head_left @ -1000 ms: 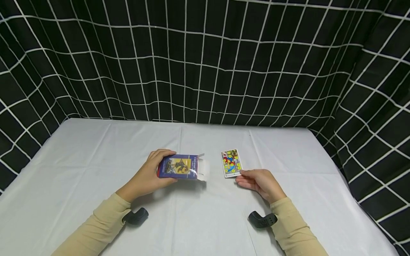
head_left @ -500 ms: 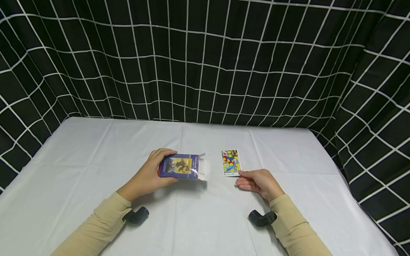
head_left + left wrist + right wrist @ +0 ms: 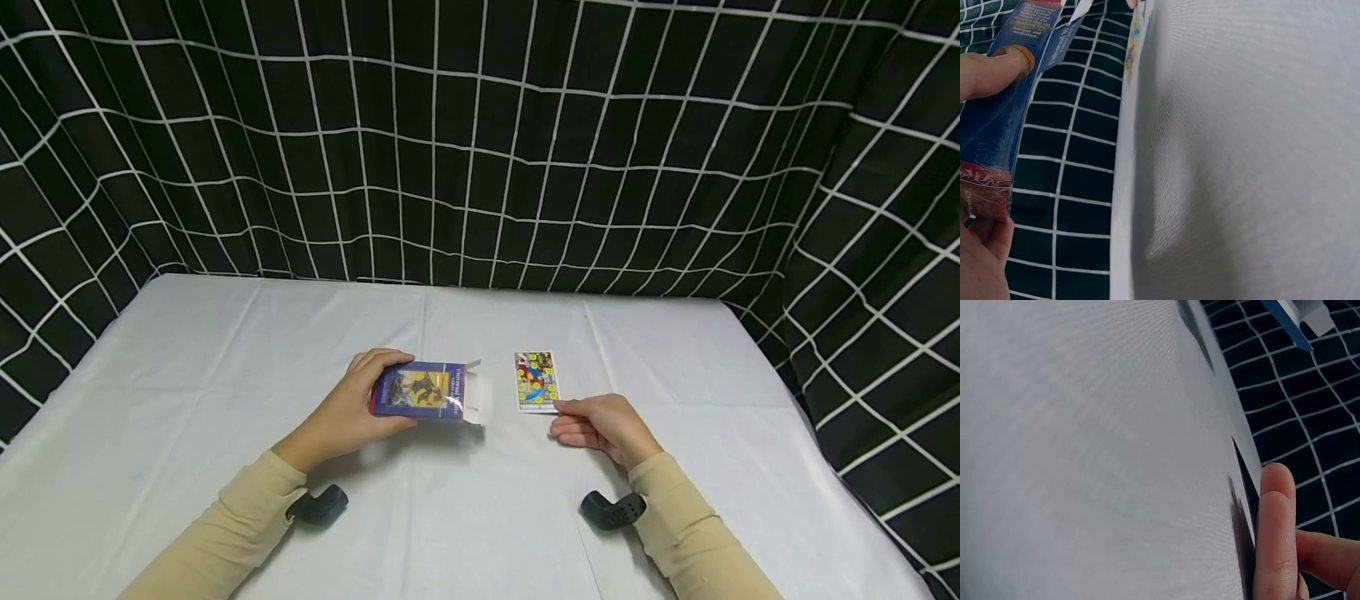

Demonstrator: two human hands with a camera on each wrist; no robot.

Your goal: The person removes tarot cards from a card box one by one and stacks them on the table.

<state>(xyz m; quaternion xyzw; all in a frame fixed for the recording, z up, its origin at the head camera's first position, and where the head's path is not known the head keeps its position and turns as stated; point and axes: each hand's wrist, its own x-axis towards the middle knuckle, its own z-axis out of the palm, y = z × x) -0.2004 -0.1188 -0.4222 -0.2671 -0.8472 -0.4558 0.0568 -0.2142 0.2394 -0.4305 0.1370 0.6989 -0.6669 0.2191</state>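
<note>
My left hand (image 3: 352,414) grips a blue tarot card box (image 3: 418,390) by its left end, held above the table with its printed front facing up. White flaps (image 3: 477,397) stand open at the box's right end. In the left wrist view the thumb (image 3: 1007,70) presses the blue side of the box, and clear wrap covers its red end. To the right of the box, my right hand (image 3: 606,427) pinches a colourful tarot card (image 3: 536,381) at its near right corner, face up. The right wrist view shows the card only as a dark thin edge (image 3: 1246,481) beside the fingers.
A white cloth covers the table (image 3: 247,358), with fold creases across it. Black curtain (image 3: 480,150) with a white grid surrounds the back and sides. A dark curved device sits at each wrist, left (image 3: 321,507) and right (image 3: 613,511).
The card has shifted slightly left and turned straighter, its far end swinging a little toward the box. My right hand moved slightly left with it. The left hand and box stay nearly still.
</note>
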